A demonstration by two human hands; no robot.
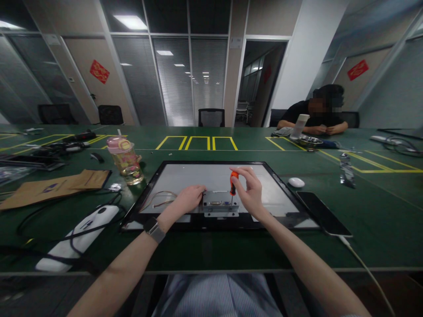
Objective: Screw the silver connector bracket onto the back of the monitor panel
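A flat display panel (pixel 194 178) with a black frame lies in front of me on the green table. On its near part sits a small metal box with connector ports (pixel 220 204). My right hand (pixel 251 189) grips an orange and black screwdriver (pixel 233 182), held upright with its shaft down at the box's right side. Whether the tip sits in a screw is too small to tell. My left hand (pixel 190 198) rests at the box's left edge, fingertips against it; the fingers are bent together and partly hidden. A thin cable (pixel 161 193) loops on the panel left of that hand.
On the left are a white power strip (pixel 79 237) with black cords, a brown paper bag (pixel 56 187) and a pink-lidded drink bottle (pixel 125 160). A phone (pixel 322 213) on a cable and a white earbud case (pixel 296 182) lie right. Another person (pixel 317 112) sits across the table.
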